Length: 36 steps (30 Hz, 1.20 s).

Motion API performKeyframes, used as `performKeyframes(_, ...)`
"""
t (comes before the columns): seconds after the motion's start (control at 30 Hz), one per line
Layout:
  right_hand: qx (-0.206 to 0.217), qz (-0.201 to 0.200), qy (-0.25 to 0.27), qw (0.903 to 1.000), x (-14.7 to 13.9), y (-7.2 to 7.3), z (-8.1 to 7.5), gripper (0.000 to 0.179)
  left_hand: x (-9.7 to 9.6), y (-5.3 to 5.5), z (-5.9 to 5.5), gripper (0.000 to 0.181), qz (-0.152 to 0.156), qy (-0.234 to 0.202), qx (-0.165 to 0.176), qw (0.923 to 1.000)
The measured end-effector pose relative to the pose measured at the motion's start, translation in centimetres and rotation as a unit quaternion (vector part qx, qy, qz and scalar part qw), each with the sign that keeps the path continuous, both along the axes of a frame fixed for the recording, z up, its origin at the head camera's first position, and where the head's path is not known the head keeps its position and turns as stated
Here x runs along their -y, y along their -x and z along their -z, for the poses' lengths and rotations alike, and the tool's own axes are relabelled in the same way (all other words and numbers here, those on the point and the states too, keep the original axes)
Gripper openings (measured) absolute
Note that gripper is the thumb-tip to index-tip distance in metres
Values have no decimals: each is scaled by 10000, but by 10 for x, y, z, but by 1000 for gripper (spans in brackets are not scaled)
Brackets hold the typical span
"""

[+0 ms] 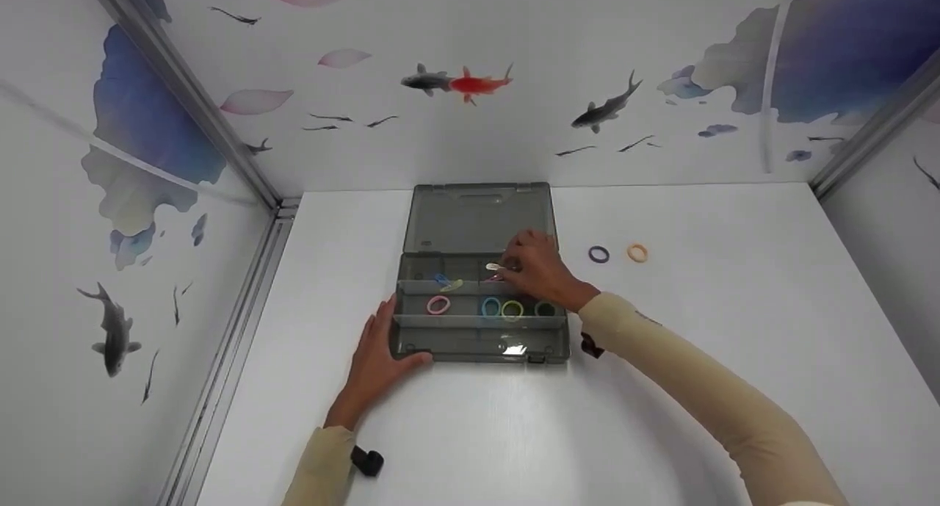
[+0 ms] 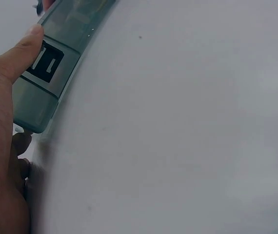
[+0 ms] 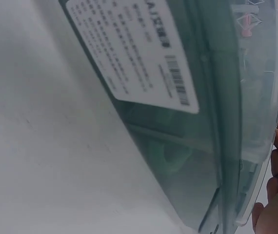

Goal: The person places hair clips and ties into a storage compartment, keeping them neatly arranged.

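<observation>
A grey see-through compartment box (image 1: 481, 341) lies with its lid raised at the back. My left hand (image 1: 374, 359) grips its front left corner, thumb on the front wall and fingers along the left side. My right hand (image 1: 536, 267) reaches over the rear compartment and pinches a small pale hair clip (image 1: 493, 266). Blue (image 1: 441, 279) and yellow (image 1: 452, 286) clips lie at the rear row's left. A pink clip (image 3: 246, 24) shows through the wall in the right wrist view. The middle row holds pink (image 1: 438, 305), blue (image 1: 490, 308), yellow (image 1: 512, 311) and dark (image 1: 545, 310) hair ties.
On the white table (image 1: 734, 308) right of the box lie a purple hair tie (image 1: 599, 254) and an orange one (image 1: 637, 253). The raised lid (image 1: 481, 219) stands near the patterned back wall (image 1: 477, 139). A label (image 3: 139, 53) is stuck to the box.
</observation>
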State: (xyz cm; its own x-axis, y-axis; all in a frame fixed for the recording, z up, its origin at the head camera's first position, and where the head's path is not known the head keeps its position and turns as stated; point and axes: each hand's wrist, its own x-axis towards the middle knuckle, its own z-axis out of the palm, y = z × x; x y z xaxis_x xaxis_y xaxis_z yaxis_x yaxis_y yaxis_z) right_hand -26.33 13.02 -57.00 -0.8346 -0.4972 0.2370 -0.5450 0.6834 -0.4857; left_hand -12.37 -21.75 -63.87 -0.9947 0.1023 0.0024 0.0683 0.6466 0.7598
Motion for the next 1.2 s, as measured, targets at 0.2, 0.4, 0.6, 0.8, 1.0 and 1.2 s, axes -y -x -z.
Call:
performKeyframes(0.2, 102, -135, 198, 9997, 7, -1, -3, 17, 1, 1, 1, 125, 15, 13, -26, 10000)
performKeyframes(0.4, 254, -195, 248, 9992, 15, -1, -1, 17, 1, -2, 2, 124, -26, 16, 0, 10000)
performKeyframes(0.6, 247, -262, 265, 9990, 19, 1, 0, 18, -1, -2, 0, 126, -81, -93, 156, 9998)
performKeyframes(0.8, 215, -255, 246, 9991, 23, 3, -1, 19, -2, -1, 0, 126, -77, -41, 89, 9999)
performKeyframes(1.0, 323, -298, 306, 9986, 23, 4, 0, 19, -1, 0, 2, 124, -33, -32, 75, 10000)
performKeyframes(1.2, 197, -328, 431, 9983, 11, 8, 1, 18, 1, 0, 2, 124, -6, -72, 76, 9999)
